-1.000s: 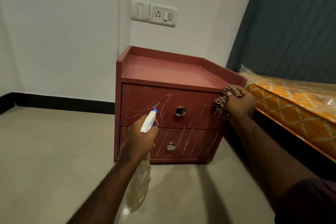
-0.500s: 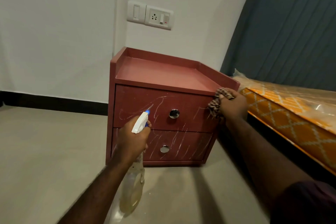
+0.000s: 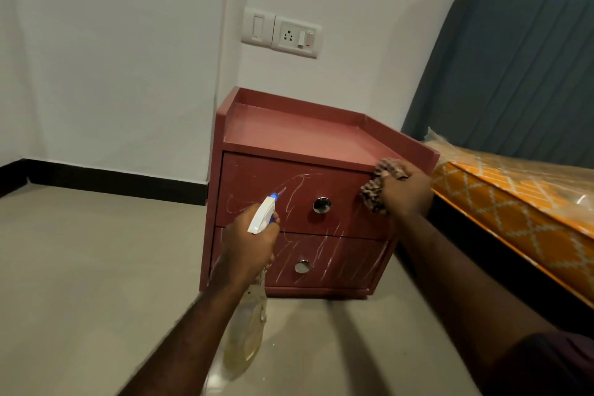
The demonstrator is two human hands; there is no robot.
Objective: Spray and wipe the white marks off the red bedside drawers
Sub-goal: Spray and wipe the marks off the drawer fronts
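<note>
Head view: the left grip [image 3: 249, 244] grasps the spray bottle [image 3: 246, 325], nozzle now nearer the marked upper drawer [image 3: 289, 193]; the right grip [image 3: 403, 191] clenches the checked cloth [image 3: 374, 193] at its right edge, so wiping seems next.

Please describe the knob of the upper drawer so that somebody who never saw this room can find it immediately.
Find the red bedside drawers standing between the white wall and the bed. Its front has two stacked drawers, each with one round shiny metal knob. The upper drawer's knob is the higher one, level with the checked cloth.
</note>
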